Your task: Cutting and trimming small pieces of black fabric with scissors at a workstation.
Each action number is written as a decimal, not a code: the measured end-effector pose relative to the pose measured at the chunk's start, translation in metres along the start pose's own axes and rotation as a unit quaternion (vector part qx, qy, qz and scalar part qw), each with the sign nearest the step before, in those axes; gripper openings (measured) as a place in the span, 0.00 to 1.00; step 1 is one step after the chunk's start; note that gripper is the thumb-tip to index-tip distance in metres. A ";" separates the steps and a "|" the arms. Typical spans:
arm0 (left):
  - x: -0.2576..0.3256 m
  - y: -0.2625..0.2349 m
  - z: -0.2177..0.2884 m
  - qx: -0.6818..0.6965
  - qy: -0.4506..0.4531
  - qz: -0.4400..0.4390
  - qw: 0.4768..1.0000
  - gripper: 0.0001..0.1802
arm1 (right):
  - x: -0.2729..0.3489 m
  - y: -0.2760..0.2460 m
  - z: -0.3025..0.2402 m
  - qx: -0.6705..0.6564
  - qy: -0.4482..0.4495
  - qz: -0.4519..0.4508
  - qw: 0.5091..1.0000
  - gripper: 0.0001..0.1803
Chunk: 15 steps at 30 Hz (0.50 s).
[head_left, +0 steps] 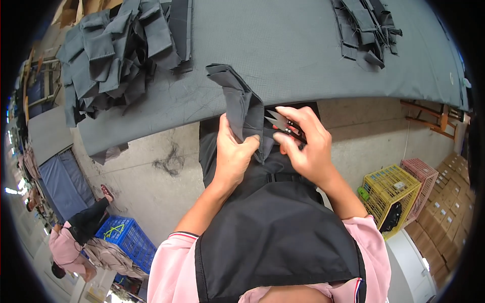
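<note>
My left hand (pixel 235 154) is closed on a folded dark grey fabric piece (pixel 241 103), whose upper end stands up before the table edge. Its thumb presses on the cloth's lower part. In my right hand (pixel 308 144) is a pair of thread snips (pixel 286 125), with dark handles between thumb and fingers. The two pointed metal blades are spread apart and face the fabric's right edge, close to it. Part of the fabric's lower end lies against my black apron (pixel 283 222).
A grey cloth-covered table (pixel 283 55) spans the front. On it lie a large heap of grey fabric pieces (pixel 108 55) at left and a smaller pile (pixel 366 28) at right. Yellow crate (pixel 391 194) and cartons (pixel 444 217) stand right; a blue crate (pixel 131 242) and another person (pixel 70 247) are left.
</note>
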<state>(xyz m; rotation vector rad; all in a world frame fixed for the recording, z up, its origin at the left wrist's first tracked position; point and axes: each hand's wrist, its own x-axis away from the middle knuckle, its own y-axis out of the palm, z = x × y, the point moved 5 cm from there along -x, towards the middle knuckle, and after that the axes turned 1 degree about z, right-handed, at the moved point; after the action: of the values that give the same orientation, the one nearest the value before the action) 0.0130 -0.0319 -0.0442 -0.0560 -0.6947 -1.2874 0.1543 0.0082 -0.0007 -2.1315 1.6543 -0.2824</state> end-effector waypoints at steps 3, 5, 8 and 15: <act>-0.005 -0.004 0.005 -0.021 0.061 0.049 0.997 0.23 | 0.010 -0.006 -0.010 0.126 -0.045 -0.006 0.991 0.19; -0.005 0.000 0.008 -0.034 0.062 0.052 0.996 0.23 | 0.012 -0.003 -0.014 0.165 -0.071 -0.012 0.984 0.20; -0.006 0.002 0.008 -0.054 0.073 0.052 0.994 0.24 | 0.010 0.002 -0.017 0.201 -0.090 -0.030 0.975 0.20; -0.006 0.001 0.008 -0.060 0.087 0.053 0.993 0.27 | 0.009 0.013 -0.015 0.222 -0.155 0.008 0.963 0.20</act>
<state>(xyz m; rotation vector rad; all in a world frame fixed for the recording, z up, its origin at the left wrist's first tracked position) 0.0096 -0.0230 -0.0412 -0.0771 -0.4577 -1.2148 0.1396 -0.0062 0.0060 -1.7244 1.2857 -0.2684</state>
